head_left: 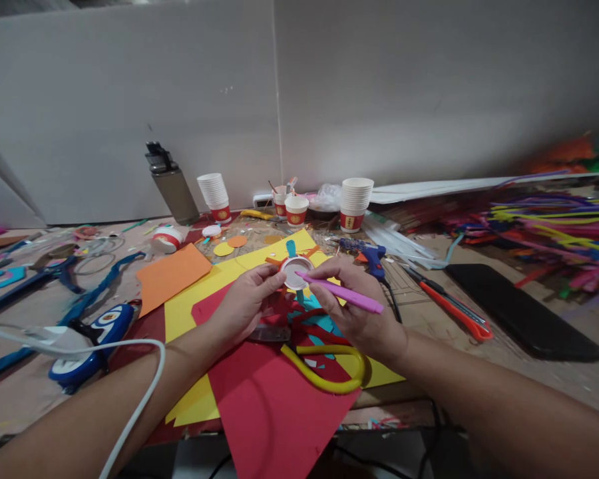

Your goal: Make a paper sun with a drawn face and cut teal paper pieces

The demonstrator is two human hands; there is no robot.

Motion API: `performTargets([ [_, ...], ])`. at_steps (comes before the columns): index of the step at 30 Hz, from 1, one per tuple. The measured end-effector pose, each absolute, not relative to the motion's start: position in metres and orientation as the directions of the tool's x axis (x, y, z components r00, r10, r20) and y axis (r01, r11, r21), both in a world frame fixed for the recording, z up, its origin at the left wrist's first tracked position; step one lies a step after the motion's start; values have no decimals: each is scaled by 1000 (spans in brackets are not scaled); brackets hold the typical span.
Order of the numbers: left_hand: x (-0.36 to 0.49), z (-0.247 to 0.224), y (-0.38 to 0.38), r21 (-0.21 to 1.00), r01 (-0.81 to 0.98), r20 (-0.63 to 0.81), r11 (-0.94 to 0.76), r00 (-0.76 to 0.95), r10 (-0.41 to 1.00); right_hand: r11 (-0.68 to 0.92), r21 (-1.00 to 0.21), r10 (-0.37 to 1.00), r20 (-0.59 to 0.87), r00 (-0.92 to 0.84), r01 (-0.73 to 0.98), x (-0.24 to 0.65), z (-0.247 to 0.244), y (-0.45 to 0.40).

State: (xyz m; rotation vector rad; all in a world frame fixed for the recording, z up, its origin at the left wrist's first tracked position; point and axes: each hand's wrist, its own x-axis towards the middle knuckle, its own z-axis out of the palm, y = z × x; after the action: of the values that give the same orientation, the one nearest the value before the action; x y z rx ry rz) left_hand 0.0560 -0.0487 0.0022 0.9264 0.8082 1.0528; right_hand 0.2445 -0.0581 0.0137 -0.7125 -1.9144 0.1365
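Note:
My left hand [247, 293] grips the rim of a round white craft piece [295, 271], which looks like the end of a paper cup. Teal and orange strips stick out around it. In my right hand [354, 299] is a pink-purple marker [352, 295], its tip at the round piece's face. Beneath both hands lie red paper [279, 412], yellow paper [190, 392] and teal scraps [324, 322]. A yellow loop [329, 384], perhaps a scissors handle, rests on the red sheet.
Stacked paper cups [355, 206], another cup stack [214, 198] and a dark bottle [174, 189] stand along the wall. To the right are a blue glue gun [374, 259], an orange cutter [452, 309], a black phone [524, 309] and pipe cleaners [559, 233]. A white cable [154, 379] crosses my left forearm.

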Motion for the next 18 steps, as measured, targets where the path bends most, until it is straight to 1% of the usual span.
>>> performTargets([
  [5,57,2,-49,916,-351,-91,195,291,952,797,-414,560,779,-282,440,244,11,-57],
  [9,58,1,-47,905,-375,-108,200,253,962,770,-476,607,750,-261,425,243,11,-57],
  [13,58,1,-46,906,-363,-144,220,224,964,747,-531,647,719,-253,401,244,11,-57],
  [18,57,1,-46,903,-384,-104,192,238,966,749,-520,641,726,-249,411,244,11,-57],
])
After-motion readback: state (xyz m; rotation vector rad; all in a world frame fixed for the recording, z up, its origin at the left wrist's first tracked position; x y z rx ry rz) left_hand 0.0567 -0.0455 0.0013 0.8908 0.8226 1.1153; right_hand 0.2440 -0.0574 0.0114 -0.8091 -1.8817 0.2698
